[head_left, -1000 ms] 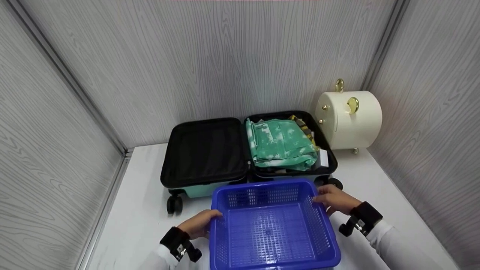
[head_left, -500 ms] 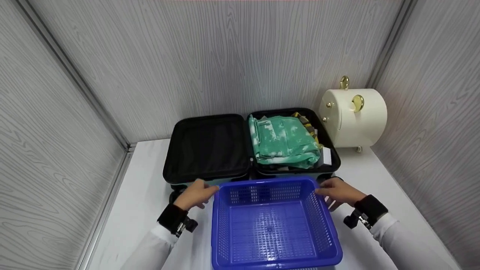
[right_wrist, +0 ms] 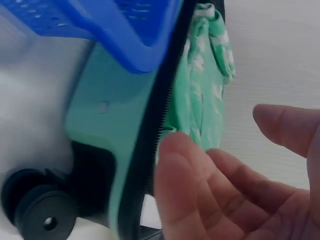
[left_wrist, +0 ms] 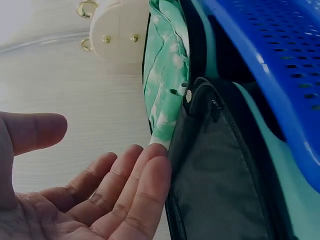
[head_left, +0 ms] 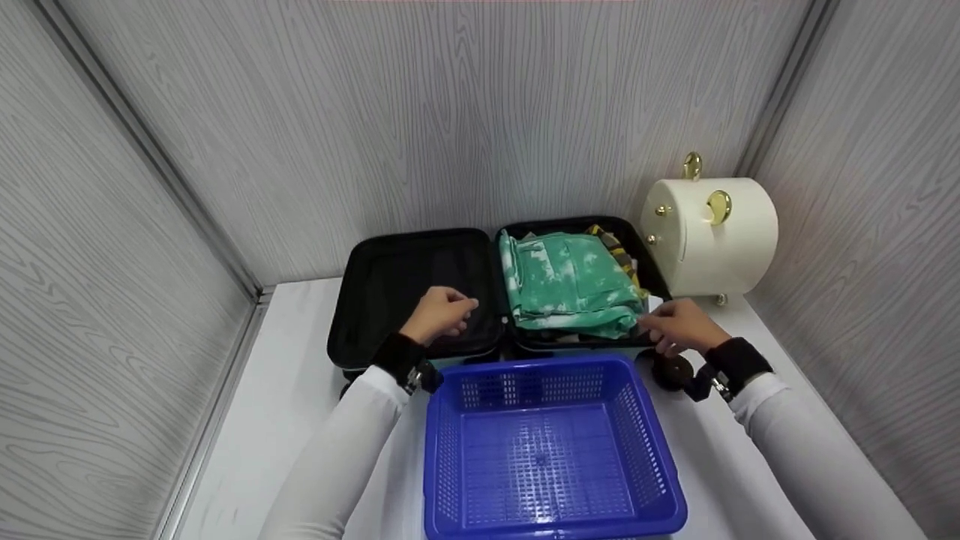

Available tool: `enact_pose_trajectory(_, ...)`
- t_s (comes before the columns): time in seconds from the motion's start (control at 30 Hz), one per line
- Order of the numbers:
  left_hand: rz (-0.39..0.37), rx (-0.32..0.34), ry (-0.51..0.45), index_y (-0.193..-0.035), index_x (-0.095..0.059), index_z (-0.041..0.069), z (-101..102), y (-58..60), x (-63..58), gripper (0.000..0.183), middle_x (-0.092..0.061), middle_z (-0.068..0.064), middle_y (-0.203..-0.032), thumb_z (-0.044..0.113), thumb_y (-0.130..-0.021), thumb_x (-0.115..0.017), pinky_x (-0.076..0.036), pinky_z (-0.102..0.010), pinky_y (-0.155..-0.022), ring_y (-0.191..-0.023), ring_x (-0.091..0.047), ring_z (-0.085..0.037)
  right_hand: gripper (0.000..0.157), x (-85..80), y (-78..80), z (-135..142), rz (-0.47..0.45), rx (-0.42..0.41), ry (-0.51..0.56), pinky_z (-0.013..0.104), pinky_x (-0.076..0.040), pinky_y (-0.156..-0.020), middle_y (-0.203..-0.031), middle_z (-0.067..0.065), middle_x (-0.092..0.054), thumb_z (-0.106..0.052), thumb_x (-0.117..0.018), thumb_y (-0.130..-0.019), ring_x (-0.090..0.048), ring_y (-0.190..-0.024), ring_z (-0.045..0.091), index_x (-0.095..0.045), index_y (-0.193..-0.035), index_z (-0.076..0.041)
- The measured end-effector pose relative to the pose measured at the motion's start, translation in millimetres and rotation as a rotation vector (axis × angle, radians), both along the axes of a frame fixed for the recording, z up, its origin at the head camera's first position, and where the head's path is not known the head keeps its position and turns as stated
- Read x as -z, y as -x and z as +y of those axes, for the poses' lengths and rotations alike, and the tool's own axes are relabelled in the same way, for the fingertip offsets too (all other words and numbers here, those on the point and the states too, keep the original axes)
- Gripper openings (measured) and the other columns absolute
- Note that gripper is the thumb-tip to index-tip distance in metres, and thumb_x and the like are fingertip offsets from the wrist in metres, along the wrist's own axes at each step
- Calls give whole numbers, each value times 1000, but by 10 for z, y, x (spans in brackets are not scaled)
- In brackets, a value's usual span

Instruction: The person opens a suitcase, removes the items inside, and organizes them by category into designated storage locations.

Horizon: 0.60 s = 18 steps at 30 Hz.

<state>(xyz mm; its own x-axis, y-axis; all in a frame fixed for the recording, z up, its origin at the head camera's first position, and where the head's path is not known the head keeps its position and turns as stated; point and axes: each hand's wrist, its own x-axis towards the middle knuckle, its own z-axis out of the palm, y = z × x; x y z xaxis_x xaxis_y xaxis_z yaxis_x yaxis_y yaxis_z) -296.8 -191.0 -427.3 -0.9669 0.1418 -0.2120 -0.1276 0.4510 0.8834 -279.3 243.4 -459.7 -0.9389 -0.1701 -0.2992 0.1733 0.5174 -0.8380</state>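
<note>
An open suitcase (head_left: 420,296) lies flat at the back of the table, its left half black and bare inside. Folded green-and-white tie-dye clothing (head_left: 574,277) fills much of the right half. My left hand (head_left: 440,313) hovers over the left half's front part; in the left wrist view its fingers are loosely bent, thumb apart, holding nothing. At the right half's front right corner is my right hand (head_left: 681,326), near the clothing's edge. The right wrist view shows its thumb well apart from the fingers and nothing held. In front stands a blue plastic basket (head_left: 555,480) with nothing in it.
A cream drum-shaped box (head_left: 724,240) with gold knobs stands right of the suitcase. Yellow-and-dark patterned cloth (head_left: 615,251) shows beside the green clothing. A suitcase wheel (head_left: 673,371) juts out near my right hand. Grey panel walls (head_left: 450,112) enclose the table (head_left: 277,420).
Both hands have let go of the blue basket's sides and moved forward, the left over the suitcase's left half, the right to its right corner. The basket stays in front of the suitcase.
</note>
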Motion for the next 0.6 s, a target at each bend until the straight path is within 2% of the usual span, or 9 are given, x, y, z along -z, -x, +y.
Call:
enact_pose_trajectory(0.1, -35, -22, -38, -132, -67, -5, 177, 162, 34, 40, -72, -24, -123, 26, -106, -67, -65, -34, -82, -102, -76, -30, 47, -32, 154, -27, 57, 63, 20, 23, -61, -63, -87, -1, -69, -26, -65, -108, -68, -70, 5, -61, -130, 15)
enact_pose_trajectory(0.17, -74, -38, -91, -138, -63, -6, 287, 267, 62, 44, -68, -27, -133, 25, -107, -66, -65, -41, -93, -118, -74, -39, 53, -59, 247, -59, 91, 113, 5, 21, -61, -68, -102, 7, -73, -30, -66, -108, -68, -80, 7, -59, -136, 15)
enact_pose_trajectory(0.23, -112, -62, -156, -144, -58, -8, 389, 356, 109, 49, -64, -30, -143, 24, -107, -65, -61, -47, -104, -131, -67, -45, 59, -78, 329, -95, 115, 149, -21, 22, -60, -76, -122, 18, -71, -35, -65, -108, -68, -95, 14, -57, -142, 14)
enact_pose_trajectory(0.33, -150, -109, -264, -151, -52, -9, 529, 455, 197, 53, -58, -31, -151, 21, -108, -62, -54, -51, -115, -141, -61, -46, 68, -77, 439, -151, 121, 185, -51, 29, -57, -89, -147, 32, -57, -40, -64, -108, -64, -118, 32, -52, -149, 14)
enact_pose_trajectory(0.43, -168, -155, -363, -152, -51, -11, 674, 529, 288, 52, -57, -30, -154, 16, -108, -60, -51, -50, -119, -143, -59, -44, 78, -29, 530, -189, 115, 191, -79, 41, -53, -104, -157, 37, -47, -43, -62, -109, -55, -134, 44, -43, -156, 15)
enact_pose_trajectory(0.47, -169, -172, -383, -149, -53, -10, 721, 552, 316, 49, -60, -28, -151, 15, -108, -59, -51, -50, -119, -142, -60, -42, 79, -4, 558, -204, 111, 192, -85, 45, -51, -107, -158, 39, -46, -44, -61, -109, -53, -136, 46, -41, -157, 16)
enact_pose_trajectory(0.5, -170, -186, -391, -139, -60, -9, 767, 580, 348, 40, -65, -25, -142, 13, -107, -59, -53, -49, -117, -135, -65, -39, 81, 24, 583, -216, 107, 191, -91, 50, -49, -111, -159, 40, -44, -44, -60, -109, -52, -139, 48, -38, -158, 17)
enact_pose_trajectory(0.57, -160, -208, -357, -106, -67, -6, 850, 692, 450, 17, -71, -17, -108, 10, -104, -59, -59, -46, -108, -104, -72, -31, 82, 80, 626, -242, 97, 189, -97, 57, -45, -118, -161, 41, -41, -43, -57, -110, -48, -144, 50, -34, -159, 18)
enact_pose_trajectory(0.6, -135, -215, -315, -88, -64, 1, 870, 849, 646, 18, -66, -10, -90, 11, -102, -60, -62, -42, -100, -87, -69, -25, 82, 114, 652, -254, 91, 188, -102, 58, -43, -121, -162, 41, -39, -43, -56, -111, -46, -147, 51, -33, -159, 18)
